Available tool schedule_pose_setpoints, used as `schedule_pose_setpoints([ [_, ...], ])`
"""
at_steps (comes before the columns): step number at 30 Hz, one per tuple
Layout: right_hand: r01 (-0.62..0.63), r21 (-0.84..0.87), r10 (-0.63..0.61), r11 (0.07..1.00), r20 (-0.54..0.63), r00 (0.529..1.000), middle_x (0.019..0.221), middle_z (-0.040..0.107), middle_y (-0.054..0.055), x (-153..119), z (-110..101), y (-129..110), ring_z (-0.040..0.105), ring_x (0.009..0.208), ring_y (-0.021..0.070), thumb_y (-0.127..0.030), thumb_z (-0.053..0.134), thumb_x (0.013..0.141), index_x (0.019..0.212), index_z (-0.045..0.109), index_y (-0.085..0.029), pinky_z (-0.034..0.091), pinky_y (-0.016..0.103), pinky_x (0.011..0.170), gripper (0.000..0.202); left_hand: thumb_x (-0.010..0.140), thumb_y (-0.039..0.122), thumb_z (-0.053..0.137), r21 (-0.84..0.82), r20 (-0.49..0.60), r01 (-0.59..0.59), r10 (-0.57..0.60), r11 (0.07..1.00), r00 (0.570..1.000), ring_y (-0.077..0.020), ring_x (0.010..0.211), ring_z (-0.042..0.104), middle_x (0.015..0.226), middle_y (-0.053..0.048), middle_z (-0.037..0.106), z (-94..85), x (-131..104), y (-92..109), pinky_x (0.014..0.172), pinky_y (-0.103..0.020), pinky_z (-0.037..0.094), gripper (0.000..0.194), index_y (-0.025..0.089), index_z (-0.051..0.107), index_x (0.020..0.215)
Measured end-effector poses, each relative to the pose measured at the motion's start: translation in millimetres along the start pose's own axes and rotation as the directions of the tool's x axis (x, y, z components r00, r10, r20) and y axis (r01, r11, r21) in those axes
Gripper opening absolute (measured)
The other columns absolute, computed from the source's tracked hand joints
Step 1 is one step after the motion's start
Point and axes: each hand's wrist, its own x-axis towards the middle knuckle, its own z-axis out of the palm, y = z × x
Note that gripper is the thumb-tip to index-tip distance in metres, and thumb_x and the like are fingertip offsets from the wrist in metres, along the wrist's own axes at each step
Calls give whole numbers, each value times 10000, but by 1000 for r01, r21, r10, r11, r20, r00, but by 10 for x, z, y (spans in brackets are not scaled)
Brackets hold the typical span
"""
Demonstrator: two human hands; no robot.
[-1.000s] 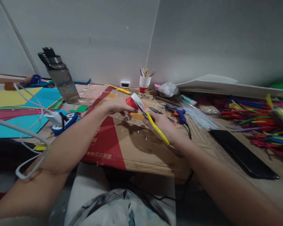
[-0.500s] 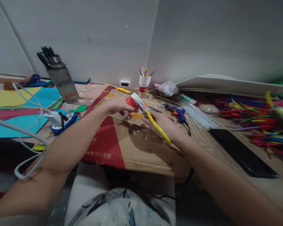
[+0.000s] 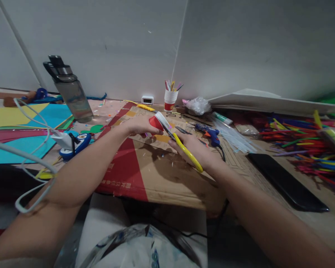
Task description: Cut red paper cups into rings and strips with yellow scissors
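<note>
Closed around a small red and white paper cup (image 3: pixel 155 123) is my left hand (image 3: pixel 140 125), above the cardboard sheet (image 3: pixel 167 175). The cup is tilted, with its white mouth facing up and to the right. My right hand (image 3: pixel 191 149) grips yellow-handled scissors (image 3: pixel 187 152). The scissor blades meet the cup's rim; how far they reach inside is hard to tell. Small paper scraps lie on the cardboard below.
Behind stand a cup of pens (image 3: pixel 171 99) and a small white device (image 3: pixel 147 99). A bottle (image 3: pixel 74 96) and coloured paper are left. A blue glue gun (image 3: pixel 212 134), black phone-like slab (image 3: pixel 286 182) and pipe cleaners (image 3: pixel 296 137) are right. A white cable crosses my left arm.
The cup in my left hand has turned slightly, and the scissors have shifted a little at its rim. Both hands keep their holds.
</note>
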Motion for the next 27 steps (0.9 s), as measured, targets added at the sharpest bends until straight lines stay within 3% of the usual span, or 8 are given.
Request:
schedule_pose_setpoints([
  [8, -13, 29, 13, 999, 7, 1000, 876, 706, 34, 4, 26, 9, 573, 686, 154, -421, 516, 909, 1074, 664, -180, 395, 249, 633, 327, 634, 385, 782, 2, 7, 2, -2, 1000, 1000, -164, 757, 663, 909, -70, 696, -10, -9, 11, 525, -214, 445, 488, 205, 651, 1068],
  [14, -29, -4, 29, 1000, -4, 1000, 788, 688, 29, 16, 53, -5, 553, 636, 147, -378, 518, 895, 942, 670, -174, 386, 249, 616, 259, 644, 389, 780, 61, -50, -55, 58, 997, 997, -140, 673, 615, 841, -50, 673, -6, 19, -19, 507, -214, 430, 447, 207, 646, 1029],
  [21, -8, -26, 7, 1000, -33, 999, 857, 716, 46, 24, 55, 36, 600, 699, 168, -379, 544, 900, 1028, 675, -199, 398, 254, 660, 257, 634, 392, 766, 224, -102, -94, 119, 970, 988, -121, 558, 539, 785, -58, 665, 21, 20, 4, 460, -240, 406, 424, 177, 647, 979],
  [27, -69, -20, 69, 997, -18, 997, 842, 712, 39, 18, 33, -37, 588, 687, 162, -331, 541, 890, 982, 669, -191, 392, 254, 643, 211, 631, 405, 779, 246, -129, -113, 148, 963, 980, -112, 552, 542, 787, -59, 668, 49, 19, 29, 467, -234, 402, 460, 173, 653, 1007],
])
